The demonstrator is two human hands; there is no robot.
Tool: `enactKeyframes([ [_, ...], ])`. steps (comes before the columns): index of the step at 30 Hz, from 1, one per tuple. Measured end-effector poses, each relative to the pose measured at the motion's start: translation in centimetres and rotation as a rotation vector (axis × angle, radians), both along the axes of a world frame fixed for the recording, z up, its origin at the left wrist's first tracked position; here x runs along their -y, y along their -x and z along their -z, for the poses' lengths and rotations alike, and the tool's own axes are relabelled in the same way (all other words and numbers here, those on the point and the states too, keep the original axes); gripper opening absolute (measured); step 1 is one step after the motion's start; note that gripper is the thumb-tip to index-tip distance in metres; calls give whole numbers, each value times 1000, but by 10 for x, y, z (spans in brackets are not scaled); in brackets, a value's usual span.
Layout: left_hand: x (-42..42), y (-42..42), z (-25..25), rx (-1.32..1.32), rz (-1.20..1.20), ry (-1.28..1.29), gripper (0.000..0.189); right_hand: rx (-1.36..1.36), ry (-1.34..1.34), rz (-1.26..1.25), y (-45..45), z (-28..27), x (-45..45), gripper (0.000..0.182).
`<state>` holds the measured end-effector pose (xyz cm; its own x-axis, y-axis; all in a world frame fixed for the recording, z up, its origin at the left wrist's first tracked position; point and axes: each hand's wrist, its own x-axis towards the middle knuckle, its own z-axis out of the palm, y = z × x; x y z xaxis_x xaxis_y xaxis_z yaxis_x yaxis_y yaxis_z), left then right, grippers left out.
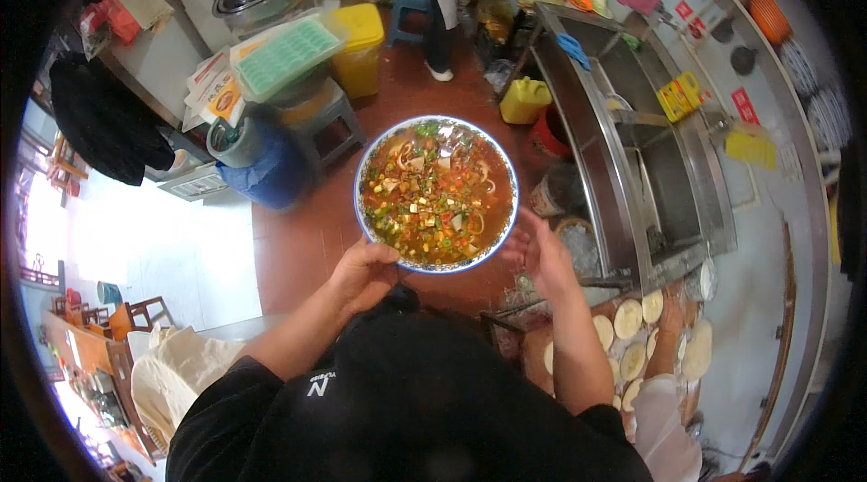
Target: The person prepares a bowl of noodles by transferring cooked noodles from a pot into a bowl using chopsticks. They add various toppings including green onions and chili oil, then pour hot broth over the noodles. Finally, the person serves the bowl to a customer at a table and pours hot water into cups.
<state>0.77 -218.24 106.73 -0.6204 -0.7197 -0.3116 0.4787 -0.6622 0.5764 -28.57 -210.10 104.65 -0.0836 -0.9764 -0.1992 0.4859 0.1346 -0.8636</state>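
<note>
A large round bowl with a blue patterned rim (437, 267) is held out before me, full of red-brown noodle soup (433, 191) with tofu cubes, chopped greens and diced vegetables. My left hand (369, 273) grips its lower left edge, the thumb on the rim and the fingers underneath. At the lower right of the bowl is my right hand (540, 253), its fingers spread close beside the rim; whether they touch the bowl I cannot tell.
Steel sinks (640, 191) line the right side, with a yellow jug (525, 101) beside them. A co-worker's arm (667, 333) reaches over flat dough rounds (633, 361). Another person (450, 1) stands at the far counter. A blue barrel (271, 174) and a grey stool (335, 120) stand at left.
</note>
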Motion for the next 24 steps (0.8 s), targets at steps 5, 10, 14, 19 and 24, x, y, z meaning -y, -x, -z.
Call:
enactKeyframes([
  [5, 21, -18, -17, -21, -13, 58, 63, 4, -6, -83, -10, -22, 100, 60],
  [10, 18, -44, -21, -65, -91, 49, 62, -257, 4, -152, -24, -25, 158, 60],
  [14, -3, -50, -33, -85, -206, 28, 62, -109, -98, -251, -52, -57, 163, 49],
  [19, -47, -45, -59, -157, -365, 64, 61, -163, 105, -430, -72, -105, 152, 44],
  [24, -84, -35, -94, -196, -547, 94, 60, -165, 147, -684, -83, -155, 167, 46],
])
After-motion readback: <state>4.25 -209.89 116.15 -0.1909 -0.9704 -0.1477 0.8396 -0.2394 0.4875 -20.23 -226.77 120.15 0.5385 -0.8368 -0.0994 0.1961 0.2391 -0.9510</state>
